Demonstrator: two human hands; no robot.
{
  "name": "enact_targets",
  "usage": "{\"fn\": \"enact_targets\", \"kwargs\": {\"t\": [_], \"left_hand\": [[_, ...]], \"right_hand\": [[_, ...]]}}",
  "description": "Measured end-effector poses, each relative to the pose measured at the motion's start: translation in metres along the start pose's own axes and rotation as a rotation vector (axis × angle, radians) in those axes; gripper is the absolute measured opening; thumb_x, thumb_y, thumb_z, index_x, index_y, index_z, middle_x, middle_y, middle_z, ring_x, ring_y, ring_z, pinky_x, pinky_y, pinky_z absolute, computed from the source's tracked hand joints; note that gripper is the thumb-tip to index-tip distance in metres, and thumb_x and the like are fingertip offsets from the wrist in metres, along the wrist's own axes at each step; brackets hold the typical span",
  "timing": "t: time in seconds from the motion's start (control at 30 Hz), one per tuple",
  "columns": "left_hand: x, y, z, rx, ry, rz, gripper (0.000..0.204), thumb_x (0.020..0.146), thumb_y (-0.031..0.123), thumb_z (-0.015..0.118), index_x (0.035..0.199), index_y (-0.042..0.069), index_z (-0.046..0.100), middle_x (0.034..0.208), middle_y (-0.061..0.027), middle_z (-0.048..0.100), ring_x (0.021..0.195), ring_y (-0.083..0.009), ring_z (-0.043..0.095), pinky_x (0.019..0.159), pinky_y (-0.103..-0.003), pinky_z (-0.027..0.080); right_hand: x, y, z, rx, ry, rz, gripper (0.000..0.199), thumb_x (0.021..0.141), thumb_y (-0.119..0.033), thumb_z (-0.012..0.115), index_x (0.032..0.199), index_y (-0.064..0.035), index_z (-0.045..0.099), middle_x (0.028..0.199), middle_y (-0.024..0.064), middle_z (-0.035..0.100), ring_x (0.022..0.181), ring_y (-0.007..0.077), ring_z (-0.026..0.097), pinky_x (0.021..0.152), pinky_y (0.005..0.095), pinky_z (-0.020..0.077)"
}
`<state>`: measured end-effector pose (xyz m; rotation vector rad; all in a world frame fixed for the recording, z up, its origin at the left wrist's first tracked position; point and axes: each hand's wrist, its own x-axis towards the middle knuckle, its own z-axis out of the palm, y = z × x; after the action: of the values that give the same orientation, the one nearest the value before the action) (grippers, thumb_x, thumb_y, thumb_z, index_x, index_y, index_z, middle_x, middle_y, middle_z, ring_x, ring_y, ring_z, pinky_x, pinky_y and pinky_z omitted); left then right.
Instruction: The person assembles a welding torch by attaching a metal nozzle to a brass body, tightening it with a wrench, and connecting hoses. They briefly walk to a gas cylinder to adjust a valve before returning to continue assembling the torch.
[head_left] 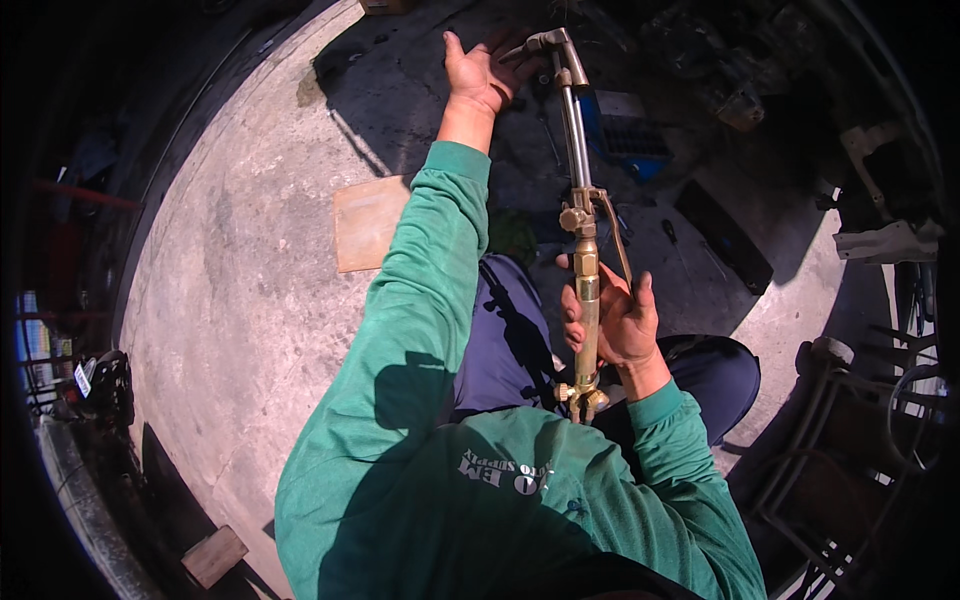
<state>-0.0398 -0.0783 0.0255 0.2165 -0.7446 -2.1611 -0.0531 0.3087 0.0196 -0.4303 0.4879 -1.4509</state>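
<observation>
A brass and steel cutting torch (588,310) stands lengthwise in front of me, its angled head pointing away at the top of the view. My right hand (628,325) is wrapped around the brass handle, below the long lever (613,235). Brass valve knobs (582,393) sit at the handle's lower end, close to my body. My left hand (478,78) reaches far forward, beside the torch head (548,40). Its thumb and fingers are spread; the fingertips lie in shadow, and whether they touch the head is unclear.
A square tan board (367,222) lies on the concrete floor left of my knees. Beyond the torch are a blue tray (635,145), a screwdriver (669,232) and a long dark plate (724,237). Metal frames (815,430) stand at right; a wooden block (214,556) is at lower left.
</observation>
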Motion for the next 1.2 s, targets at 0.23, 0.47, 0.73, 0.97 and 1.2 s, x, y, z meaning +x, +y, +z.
{"fn": "enact_targets", "kwargs": {"t": [0.23,0.47,0.73,0.97,1.2], "left_hand": [[0.004,-0.006,-0.045,-0.195,0.131,0.067,0.104,0.093,0.082,0.019,0.141,-0.007,0.046,0.140,-0.0309,0.052,0.129,-0.0476,0.052,0.112,-0.061,0.039],[0.003,-0.003,-0.037,-0.074,0.136,0.058,0.097,0.096,0.078,0.026,0.139,-0.006,0.046,0.137,-0.0288,0.055,0.128,-0.0464,0.053,0.109,-0.061,0.042],[-0.020,-0.017,0.004,0.124,-0.001,-0.020,0.088,0.098,0.074,0.027,0.134,-0.002,0.054,0.138,-0.0273,0.055,0.132,-0.0468,0.049,0.113,-0.063,0.038],[0.004,-0.034,-0.017,0.175,0.064,-0.105,0.074,0.101,0.061,0.045,0.140,-0.002,0.044,0.133,-0.0215,0.057,0.108,-0.0382,0.064,0.082,-0.055,0.059],[-0.008,-0.047,-0.049,0.448,0.271,-0.148,0.037,0.103,0.034,0.051,0.120,0.006,0.067,0.103,-0.0132,0.074,0.090,-0.0339,0.074,0.077,-0.049,0.063]], "right_hand": [[0.000,-0.002,0.002,0.014,-0.003,-0.003,0.094,0.095,-0.075,0.043,0.152,-0.0010,0.034,0.094,0.0104,0.057,0.070,0.0176,0.059,0.059,0.0312,0.0533],[-0.002,-0.001,-0.002,-0.004,0.014,0.002,0.095,0.094,-0.077,0.041,0.151,-0.0017,0.035,0.094,0.0094,0.057,0.069,0.0166,0.058,0.060,0.0304,0.0531],[-0.003,-0.002,-0.013,-0.049,0.105,0.000,0.100,0.093,-0.079,0.039,0.151,0.0014,0.033,0.094,0.0107,0.055,0.067,0.0186,0.058,0.058,0.0326,0.0536],[-0.002,0.005,-0.018,-0.037,0.085,0.002,0.092,0.093,-0.080,0.036,0.147,-0.0055,0.037,0.100,0.0120,0.061,0.079,0.0227,0.068,0.066,0.0356,0.0600],[-0.004,0.007,-0.017,-0.099,0.234,0.074,0.090,0.090,-0.085,0.038,0.141,-0.0101,0.039,0.086,0.0060,0.058,0.061,0.0128,0.058,0.052,0.0271,0.0523]]}}
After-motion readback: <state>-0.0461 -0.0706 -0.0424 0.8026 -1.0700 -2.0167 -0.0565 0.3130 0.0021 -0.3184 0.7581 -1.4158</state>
